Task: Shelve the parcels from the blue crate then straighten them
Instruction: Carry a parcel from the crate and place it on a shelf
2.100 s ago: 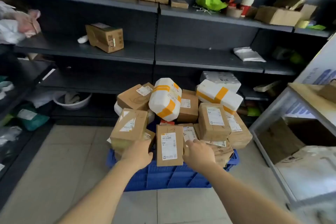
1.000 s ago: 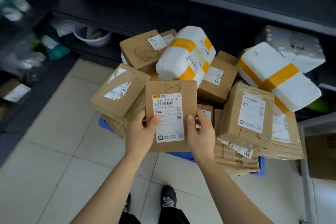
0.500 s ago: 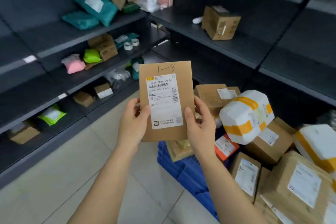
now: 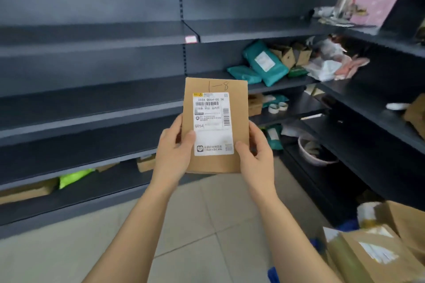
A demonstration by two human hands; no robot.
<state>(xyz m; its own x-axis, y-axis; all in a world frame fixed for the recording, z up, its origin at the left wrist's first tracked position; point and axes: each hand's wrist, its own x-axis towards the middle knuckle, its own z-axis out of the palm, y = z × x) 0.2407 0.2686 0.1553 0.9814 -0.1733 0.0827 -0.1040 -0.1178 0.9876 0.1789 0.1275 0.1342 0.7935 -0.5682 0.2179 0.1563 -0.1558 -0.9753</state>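
Head camera: a person holds a flat brown cardboard parcel (image 4: 215, 125) upright in front of dark metal shelving (image 4: 92, 99), its white shipping label (image 4: 212, 123) facing the lens and "1-8" handwritten above it. The left hand (image 4: 174, 154) pinches the parcel's lower left edge, thumb across the label's corner; the right hand (image 4: 257, 154) clasps the lower right edge, thumb on the face, both closed on the parcel. The grip sits low on a tall, thin parcel, so it could tip or slip from the fingers on the reach to a shelf; set on its narrow edge, it would likely topple. Misreading the scrawled mark could send it to the wrong bay. Right of the parcel, teal mailer bags (image 4: 264, 64) and small boxes crowd the shelves, where a careless push might dislodge them. The blue crate (image 4: 273, 275), below and right of the parcel, shows only as slivers under piled cartons (image 4: 372, 257), cut off by the frame. The label's small print, the fingers behind the parcel and the blurred lower shelf goods cannot be made out.
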